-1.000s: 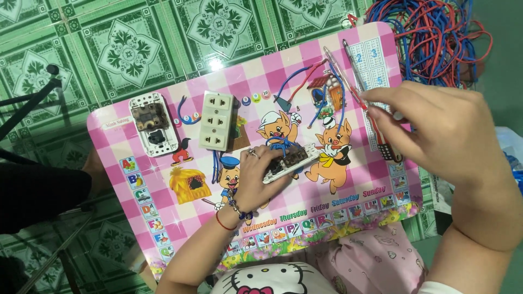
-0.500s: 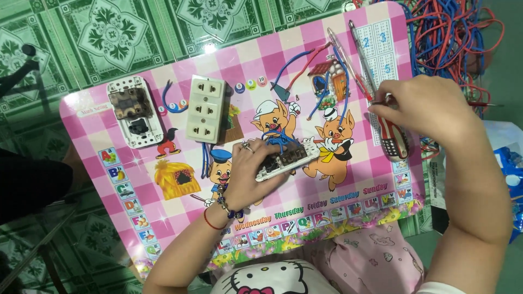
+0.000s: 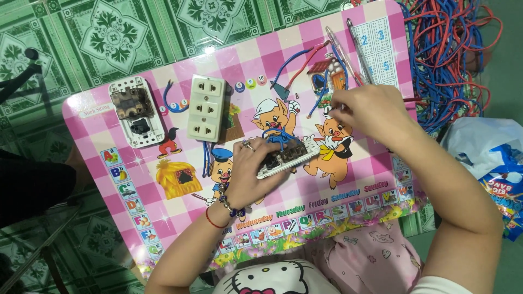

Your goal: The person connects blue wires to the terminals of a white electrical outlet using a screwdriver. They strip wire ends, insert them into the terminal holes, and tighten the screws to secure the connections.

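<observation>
My left hand [image 3: 255, 173] presses down on a white switch plate [image 3: 291, 159] lying face down on a pink cartoon table [image 3: 348, 179], with blue wires rising from its back. My right hand [image 3: 376, 117] hovers just right of it above the table, fingers pinched at a short wire end; whether it grips the wire is hard to see. Blue and red wire pieces [image 3: 297, 62] lie beyond the plate.
A cream triple socket [image 3: 206, 108] and a white switch module [image 3: 134, 118] lie at the table's left. Two pens [image 3: 353, 43] rest at the far right edge. A tangle of red and blue wires [image 3: 452, 60] and a plastic bag [image 3: 490, 163] sit on the green tiled floor.
My right hand moved left from the table's right edge toward the wires above the switch plate. My left hand stayed on the plate.
</observation>
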